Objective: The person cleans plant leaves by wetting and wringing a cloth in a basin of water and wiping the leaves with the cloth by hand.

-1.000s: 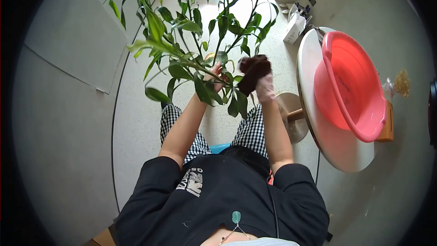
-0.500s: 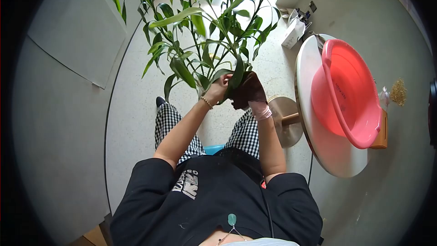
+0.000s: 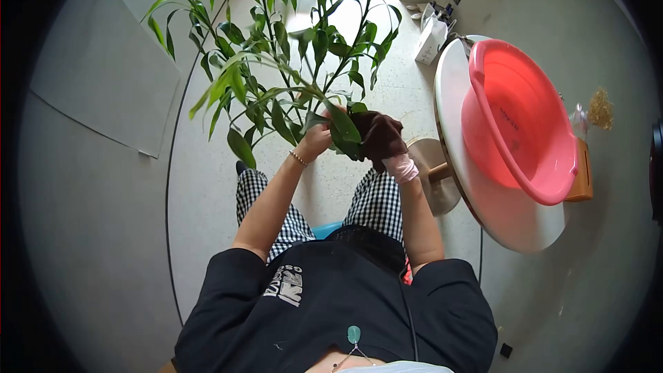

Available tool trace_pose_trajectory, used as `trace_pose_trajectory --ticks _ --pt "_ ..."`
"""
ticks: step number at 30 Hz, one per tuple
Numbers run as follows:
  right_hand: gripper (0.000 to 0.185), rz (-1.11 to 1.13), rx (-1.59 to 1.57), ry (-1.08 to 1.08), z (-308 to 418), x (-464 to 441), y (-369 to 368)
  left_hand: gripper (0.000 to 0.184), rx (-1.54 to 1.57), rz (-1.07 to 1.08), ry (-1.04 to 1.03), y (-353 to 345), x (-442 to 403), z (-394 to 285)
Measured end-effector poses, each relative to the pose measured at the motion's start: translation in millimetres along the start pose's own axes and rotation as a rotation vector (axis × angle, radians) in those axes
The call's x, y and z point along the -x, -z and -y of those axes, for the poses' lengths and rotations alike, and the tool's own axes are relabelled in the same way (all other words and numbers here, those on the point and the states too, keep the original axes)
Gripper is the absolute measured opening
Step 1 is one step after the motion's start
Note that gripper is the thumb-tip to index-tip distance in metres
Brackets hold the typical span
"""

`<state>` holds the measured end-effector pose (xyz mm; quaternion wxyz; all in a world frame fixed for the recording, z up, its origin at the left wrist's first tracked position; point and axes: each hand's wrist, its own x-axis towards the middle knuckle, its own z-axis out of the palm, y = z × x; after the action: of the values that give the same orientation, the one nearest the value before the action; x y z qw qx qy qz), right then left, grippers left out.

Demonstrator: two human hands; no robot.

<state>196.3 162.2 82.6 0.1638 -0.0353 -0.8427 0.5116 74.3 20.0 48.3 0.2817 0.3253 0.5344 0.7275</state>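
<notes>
Left hand [image 3: 318, 140] raised, half-curled at leaf [image 3: 344, 128], grip unclear; right hand [image 3: 391, 148] alongside, covered by brown cloth [image 3: 378, 131], closure hidden.

Plant [image 3: 320, 46] before the person [image 3: 338, 283], table [image 3: 528, 224] at right, basin [image 3: 528, 141] on the table, box [image 3: 431, 41] beyond the table

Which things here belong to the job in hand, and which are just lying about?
Likely the job's:
- leafy plant, in hand
- brown cloth at its leaves

Apparently just lying about:
- dried-looking flowers
- white container
- pink basin, untouched, perhaps useful
</notes>
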Motion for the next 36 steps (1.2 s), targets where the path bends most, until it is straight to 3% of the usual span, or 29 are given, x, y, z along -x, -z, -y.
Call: trace_pose_trajectory --ticks 1,4,6,7,10,12,13,14,15,18,22,23,25,26,30,31,34,36 --pt "0.031 -0.056 0.087 0.160 -43.4 8.5 -11.5 0.014 -0.003 0.009 0.055 -1.7 4.7 -9.2" --pt "0.032 0.007 -0.062 0.020 -53.9 8.6 -26.0 0.016 -0.031 -0.009 0.044 -4.9 7.8 -11.6" --pt "0.033 0.306 0.890 0.148 -122.4 -20.1 -56.8 0.021 0.081 0.001 0.103 -3.1 15.4 -8.9" --pt "0.031 0.266 0.831 0.238 -150.6 -30.2 -71.1 0.025 0.201 0.040 0.109 -2.8 18.5 -9.8" --pt "0.026 0.038 0.962 0.453 -41.7 -30.3 -48.4 0.036 0.159 0.047 0.102 -2.0 25.2 -13.3" --pt "0.025 -0.294 -0.383 0.217 26.2 -19.1 -29.5 0.035 -0.155 -0.044 -0.045 -9.4 26.4 -18.5" --pt "0.022 -0.348 -0.127 0.342 13.4 -18.6 -32.5 0.035 -0.156 -0.041 -0.044 -8.3 26.4 -15.7" --pt "0.018 -0.437 0.128 0.455 9.7 -18.4 -33.4 0.033 -0.357 -0.063 -0.085 -7.3 25.6 -13.7" --pt "0.016 -0.429 0.151 0.491 5.3 -20.6 -32.5 0.032 -0.559 -0.086 -0.129 -5.6 23.7 -12.0" --pt "0.008 -0.413 0.120 0.561 4.4 -25.2 -24.5 0.028 -0.622 0.006 -0.079 -4.0 18.1 -17.1" --pt "0.014 -0.483 0.230 0.644 4.1 -29.3 -17.6 0.014 -0.474 0.026 0.096 -3.7 14.2 -13.8" --pt "0.007 -0.315 0.427 0.546 9.8 -27.9 -12.1 0.013 -0.420 -0.054 0.122 -13.6 16.9 -24.0" --pt "0.021 0.000 -0.074 -0.008 22.8 -23.1 -8.0 0.012 -0.262 -0.061 0.100 -17.2 17.1 -22.3" --pt "0.022 -0.060 -0.220 -0.050 19.2 -22.2 -11.0 0.012 -0.108 -0.066 0.078 -17.4 16.9 -22.0" --pt "0.028 -0.289 -0.490 0.073 -17.4 -21.9 -28.5 0.020 -0.101 0.026 -0.015 -9.5 18.9 -9.4" --pt "0.029 -0.289 -0.561 0.068 -30.6 -22.5 -32.1 0.031 -0.216 0.113 -0.037 -5.8 20.9 -9.7" --pt "0.032 -0.094 -0.963 0.022 -55.9 -14.8 -35.7 0.038 -0.185 0.148 -0.130 -10.3 24.4 -10.0" --pt "0.027 -0.384 -0.267 0.354 17.3 -20.8 -17.7 0.050 -0.151 0.008 -0.150 8.3 7.0 22.4"
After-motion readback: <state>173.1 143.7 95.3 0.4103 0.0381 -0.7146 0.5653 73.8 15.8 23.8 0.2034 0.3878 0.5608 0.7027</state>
